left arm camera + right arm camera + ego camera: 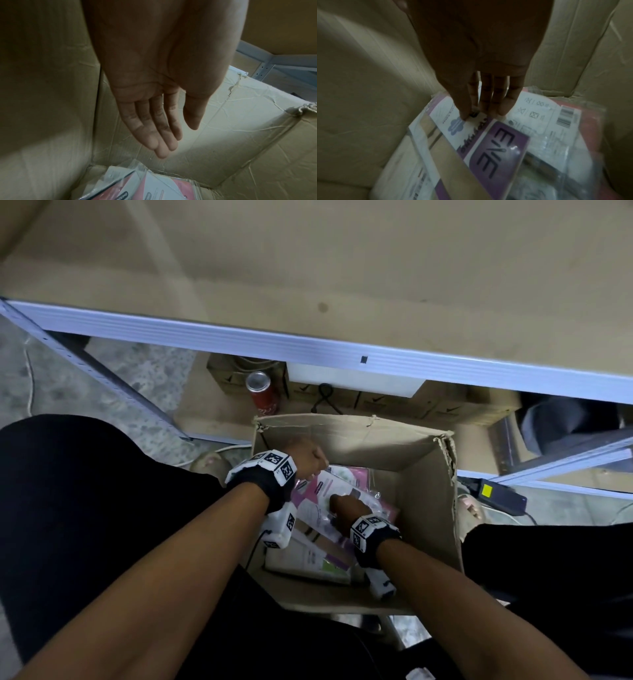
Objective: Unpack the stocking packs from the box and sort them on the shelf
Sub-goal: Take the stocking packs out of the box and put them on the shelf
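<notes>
At the centre of the head view, inside the open cardboard box (424,474), you are reaching with both hands: your right hand (481,75) is pressing straight fingertips (503,108) onto the top purple stocking pack (488,142), likely to slide it free, while your left hand (154,101) is hovering flat, fingers together, holding nothing. Stocking packs (325,529) are lying loosely overlapped on the box floor, at least four showing, exact count hidden; the shelf (342,268) across the upper frame is waiting.

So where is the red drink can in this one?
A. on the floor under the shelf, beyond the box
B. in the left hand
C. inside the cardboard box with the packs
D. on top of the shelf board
A: the red can stands under the shelf edge, beyond the box's far wall.
</notes>
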Tool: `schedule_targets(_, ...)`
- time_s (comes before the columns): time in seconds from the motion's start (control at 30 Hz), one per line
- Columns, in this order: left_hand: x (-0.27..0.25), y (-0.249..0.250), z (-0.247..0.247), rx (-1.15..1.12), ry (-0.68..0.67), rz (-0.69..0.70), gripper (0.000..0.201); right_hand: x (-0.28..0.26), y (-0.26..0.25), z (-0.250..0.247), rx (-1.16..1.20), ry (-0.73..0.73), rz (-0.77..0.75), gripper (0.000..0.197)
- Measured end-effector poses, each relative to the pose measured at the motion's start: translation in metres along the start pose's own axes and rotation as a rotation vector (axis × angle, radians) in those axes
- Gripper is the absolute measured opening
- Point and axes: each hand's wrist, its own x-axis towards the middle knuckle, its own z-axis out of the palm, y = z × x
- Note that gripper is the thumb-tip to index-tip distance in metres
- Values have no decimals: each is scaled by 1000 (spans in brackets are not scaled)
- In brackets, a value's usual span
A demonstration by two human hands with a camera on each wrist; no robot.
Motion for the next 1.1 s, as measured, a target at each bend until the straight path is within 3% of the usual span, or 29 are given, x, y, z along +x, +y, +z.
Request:
schedule_targets(0.2,0,1,0,-21,20,5,14,2,16,-14,83,112,26,19)
schedule_targets(0.37,3,0,4,-14,-3,-3,14,8,39,-33,27,201,82,33)
schedule_targets(0.57,5,-2,7,4,-16,-4,14,10,52,-38,-16,114,134,36)
schedule_targets(0.8,5,0,16,13,-32,-38,12,4,52,-45,-2,150,141,35)
schedule_targets(0.97,4,4,31,307,54,-102,27,-3,49,-56,62,70,136,35)
schedule_targets(1.1,2,4,52,462,-131,-154,23,-14,48,-81,54,75,106,20)
